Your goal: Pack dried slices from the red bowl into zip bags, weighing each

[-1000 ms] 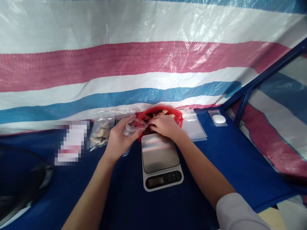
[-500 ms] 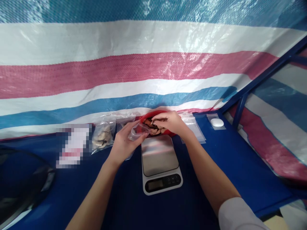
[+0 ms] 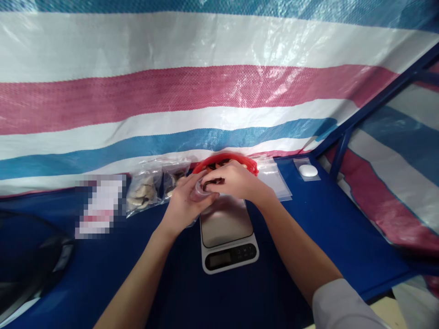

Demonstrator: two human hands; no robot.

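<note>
My left hand (image 3: 183, 203) is closed around a small clear plastic bag (image 3: 197, 191), its mouth held open and facing right. At that mouth, the fingers of my right hand (image 3: 238, 182) are pinched on dark brown dried pieces (image 3: 213, 182). Behind my right hand is a red container (image 3: 253, 165) of similar brown dried slices, partly hidden. A white kitchen scale (image 3: 230, 261) with a metal plate (image 3: 226, 226) lies just below both hands.
Left of my hands are clear bags of pale dried pieces (image 3: 143, 191) and a blurred-out paper (image 3: 101, 205). Flat clear bags (image 3: 274, 180) and a white oval object (image 3: 307, 171) lie to the right. A striped tarp (image 3: 206, 91) rises behind the blue table (image 3: 325, 228).
My right hand has come out of the red container, moving slightly left and down to the bag's mouth with dried pieces in its fingers. The left hand still holds the bag.
</note>
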